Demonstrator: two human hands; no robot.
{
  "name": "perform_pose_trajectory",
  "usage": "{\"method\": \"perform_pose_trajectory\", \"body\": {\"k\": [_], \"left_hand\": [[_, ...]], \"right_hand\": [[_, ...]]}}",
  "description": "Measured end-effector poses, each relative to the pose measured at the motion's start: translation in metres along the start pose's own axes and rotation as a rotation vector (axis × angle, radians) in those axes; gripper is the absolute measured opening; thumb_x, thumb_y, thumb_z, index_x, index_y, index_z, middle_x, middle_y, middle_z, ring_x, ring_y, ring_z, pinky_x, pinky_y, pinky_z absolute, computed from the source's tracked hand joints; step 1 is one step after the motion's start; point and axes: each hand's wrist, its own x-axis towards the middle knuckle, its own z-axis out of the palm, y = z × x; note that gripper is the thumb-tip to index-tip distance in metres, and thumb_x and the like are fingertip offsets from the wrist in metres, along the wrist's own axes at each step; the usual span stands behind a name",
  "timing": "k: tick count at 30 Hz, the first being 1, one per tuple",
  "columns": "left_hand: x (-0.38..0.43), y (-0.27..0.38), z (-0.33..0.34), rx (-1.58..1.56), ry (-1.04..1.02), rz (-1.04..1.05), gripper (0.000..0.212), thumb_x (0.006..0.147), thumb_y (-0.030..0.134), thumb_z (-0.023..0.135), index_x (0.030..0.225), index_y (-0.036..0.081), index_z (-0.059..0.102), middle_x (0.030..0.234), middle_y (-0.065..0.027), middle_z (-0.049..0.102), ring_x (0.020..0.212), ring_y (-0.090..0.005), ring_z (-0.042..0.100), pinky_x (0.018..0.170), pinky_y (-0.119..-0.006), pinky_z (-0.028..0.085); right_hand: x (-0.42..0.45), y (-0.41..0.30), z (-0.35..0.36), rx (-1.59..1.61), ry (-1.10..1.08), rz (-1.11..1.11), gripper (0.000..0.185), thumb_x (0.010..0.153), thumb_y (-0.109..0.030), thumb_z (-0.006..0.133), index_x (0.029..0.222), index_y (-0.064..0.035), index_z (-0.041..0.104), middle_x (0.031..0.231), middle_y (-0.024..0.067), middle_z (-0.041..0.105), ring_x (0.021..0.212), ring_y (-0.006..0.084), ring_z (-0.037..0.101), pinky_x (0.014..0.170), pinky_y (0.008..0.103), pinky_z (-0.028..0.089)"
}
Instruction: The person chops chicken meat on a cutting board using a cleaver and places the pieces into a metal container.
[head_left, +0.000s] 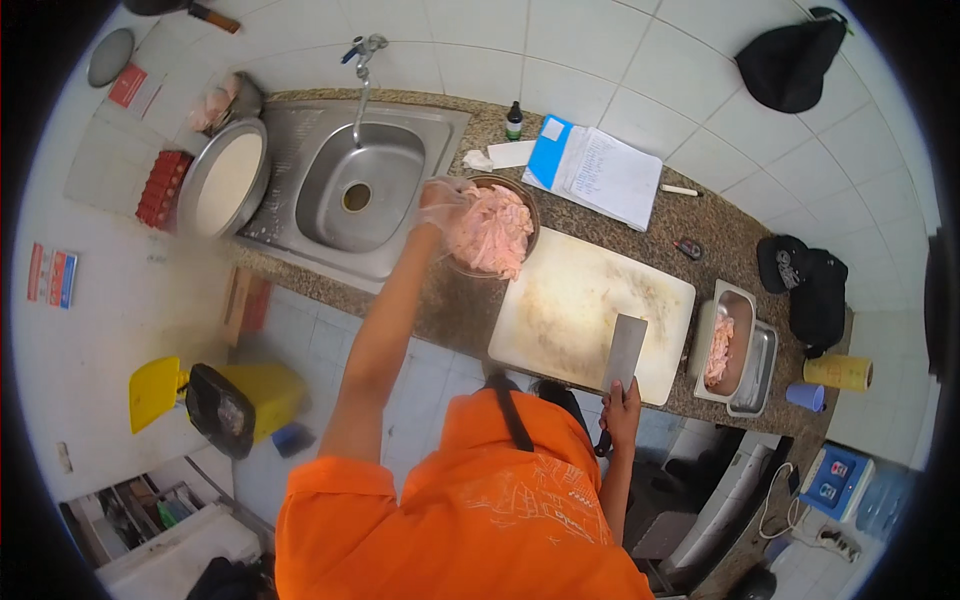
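My left hand (441, 204), in a clear plastic glove, is at the left edge of a round bowl (534, 217) heaped with raw pale-pink meat (491, 231). Its fingers touch the meat, but whether they grip any is hard to tell. Some meat hangs over the bowl's lower rim beside a white cutting board (570, 300). Bare, my right hand (621, 416) holds a cleaver (626, 349) by its dark handle, the wide blade lying over the board's near edge. Right of the board, a metal pan (739, 296) contains more raw meat pieces (720, 349).
A steel sink (409, 172) with a tap (364, 75) adjoins the bowl on the left. Behind the board lie an open binder (607, 176), a marker (681, 190) and a small bottle (514, 121). A second metal pan (763, 375), a purple cup (806, 396) and black caps (817, 300) sit at right.
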Motion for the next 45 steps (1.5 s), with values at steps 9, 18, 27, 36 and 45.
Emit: {"method": "perform_pose_trajectory", "body": {"k": [9,18,27,36,45], "left_hand": [[-0.026,0.135,-0.097,-0.834,-0.099,-0.221,0.027,0.093,0.017,0.07,0.112,-0.002,0.075,0.089,-0.0006,0.071,0.071,-0.0091,0.062,0.061,-0.026,0.051],[-0.096,0.285,-0.009,-1.453,-0.634,0.193,0.022,0.097,0.018,0.071,0.109,0.0,0.066,0.089,-0.0056,0.068,0.085,-0.0144,0.067,0.076,-0.032,0.057],[-0.194,0.249,0.22,-0.149,-0.269,0.148,0.021,0.093,0.014,0.066,0.11,0.003,0.065,0.106,-0.0159,0.069,0.093,-0.0328,0.069,0.082,-0.042,0.055],[-0.184,0.284,0.212,-0.487,-0.128,0.607,0.01,0.088,0.013,0.069,0.095,0.009,0.074,0.091,-0.0118,0.072,0.086,-0.0316,0.069,0.071,-0.044,0.057],[-0.192,0.281,0.217,-0.253,-0.103,0.604,0.012,0.085,0.014,0.066,0.093,0.015,0.075,0.087,-0.0097,0.071,0.08,-0.0305,0.069,0.068,-0.042,0.057]], "right_hand": [[-0.006,0.008,-0.015,0.018,0.134,0.035,0.021,0.108,-0.026,0.049,0.118,-0.008,0.05,0.064,-0.002,0.043,0.041,0.0049,0.036,0.034,0.0247,0.034],[0.001,0.003,-0.03,0.067,0.156,-0.006,0.02,0.107,-0.022,0.048,0.119,-0.0065,0.05,0.066,0.0002,0.047,0.042,0.0065,0.04,0.036,0.0252,0.036],[-0.008,0.019,-0.056,-0.011,0.338,-0.056,0.017,0.108,-0.023,0.049,0.113,-0.0073,0.051,0.065,0.001,0.049,0.043,0.0075,0.043,0.038,0.0277,0.037],[0.037,0.044,-0.037,-0.494,0.258,-0.297,0.011,0.103,-0.012,0.048,0.107,-0.0024,0.045,0.08,0.0338,0.064,0.081,0.0583,0.06,0.064,0.0614,0.046],[0.048,0.034,-0.002,-0.634,0.281,-0.005,0.018,0.097,-0.006,0.05,0.111,0.0,0.04,0.081,0.037,0.065,0.08,0.0581,0.064,0.067,0.0646,0.049]]}}
